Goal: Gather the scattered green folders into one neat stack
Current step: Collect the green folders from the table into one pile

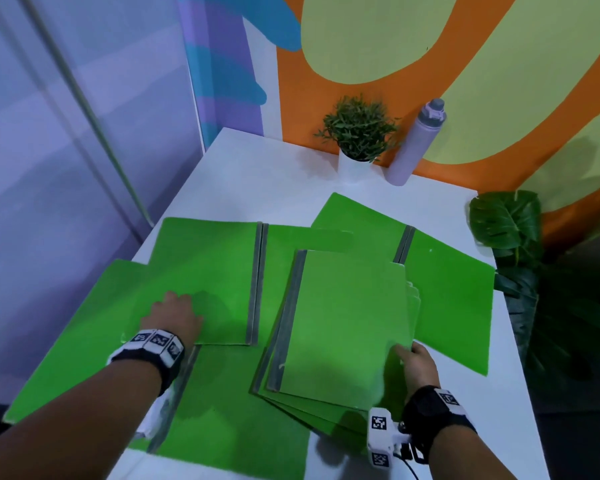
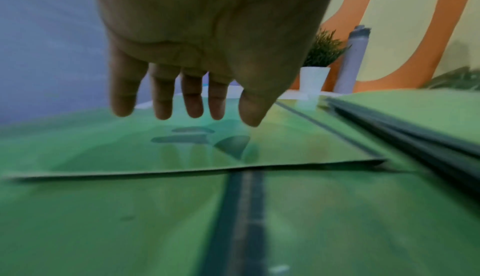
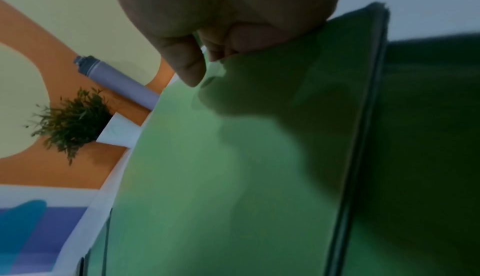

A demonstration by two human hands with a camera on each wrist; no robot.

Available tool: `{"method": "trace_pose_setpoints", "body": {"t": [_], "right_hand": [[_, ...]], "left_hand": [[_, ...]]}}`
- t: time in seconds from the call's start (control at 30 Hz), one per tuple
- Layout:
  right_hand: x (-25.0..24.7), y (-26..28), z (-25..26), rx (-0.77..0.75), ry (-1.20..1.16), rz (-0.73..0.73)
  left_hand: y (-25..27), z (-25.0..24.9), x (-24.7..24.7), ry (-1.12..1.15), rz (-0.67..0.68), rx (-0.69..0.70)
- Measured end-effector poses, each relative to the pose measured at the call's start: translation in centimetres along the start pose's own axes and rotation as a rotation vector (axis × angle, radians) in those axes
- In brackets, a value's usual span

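Several green folders with grey spines lie spread over the white table. A loose stack of closed folders sits front centre, its right edge lifted. My right hand pinches that edge, thumb on top and fingers underneath. An open folder lies at the left over another open folder. My left hand hovers just above the upper one with fingers straight and spread. A further open folder lies at the right, partly under the stack.
A small potted plant and a lilac bottle stand at the table's far edge against the painted wall. A large leafy plant stands off the right edge. The table's left edge runs beside a purple wall.
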State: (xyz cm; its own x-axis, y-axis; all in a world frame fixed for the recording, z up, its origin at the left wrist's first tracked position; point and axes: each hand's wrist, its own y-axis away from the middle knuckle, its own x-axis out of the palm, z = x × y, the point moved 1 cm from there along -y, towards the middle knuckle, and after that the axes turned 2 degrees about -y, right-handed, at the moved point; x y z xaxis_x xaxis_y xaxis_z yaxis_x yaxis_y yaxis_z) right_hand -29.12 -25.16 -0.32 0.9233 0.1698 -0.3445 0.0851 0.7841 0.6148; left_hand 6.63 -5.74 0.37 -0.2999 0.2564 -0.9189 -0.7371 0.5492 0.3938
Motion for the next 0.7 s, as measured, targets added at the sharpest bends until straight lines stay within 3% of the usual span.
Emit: {"method": "trace_pose_setpoints", "body": {"t": [0.17, 0.3, 0.43, 0.57, 0.7], "right_hand": [[0.4, 0.2, -0.9, -0.007, 0.178, 0.019], [-0.1, 0.0, -1.2, -0.019, 0.21, 0.011], [-0.5, 0.0, -1.1, -0.005, 0.065, 0.039], [-1.3, 0.1, -0.1, 0.04, -0.108, 0.029], [-2.0, 0.1, 1.0, 0.017, -0.18, 0.029]], "left_hand": [[0.4, -6.7, 0.6, 0.133, 0.008, 0.168], [0.1, -8.9, 1.5, 0.01, 0.084, 0.161], [-0.1, -9.1, 2.0, 0.091, 0.1, 0.117], [0.8, -9.2, 0.1, 0.242, -0.029, 0.178], [3.0, -8.1, -4.9, 0.388, -0.228, 0.31]]}}
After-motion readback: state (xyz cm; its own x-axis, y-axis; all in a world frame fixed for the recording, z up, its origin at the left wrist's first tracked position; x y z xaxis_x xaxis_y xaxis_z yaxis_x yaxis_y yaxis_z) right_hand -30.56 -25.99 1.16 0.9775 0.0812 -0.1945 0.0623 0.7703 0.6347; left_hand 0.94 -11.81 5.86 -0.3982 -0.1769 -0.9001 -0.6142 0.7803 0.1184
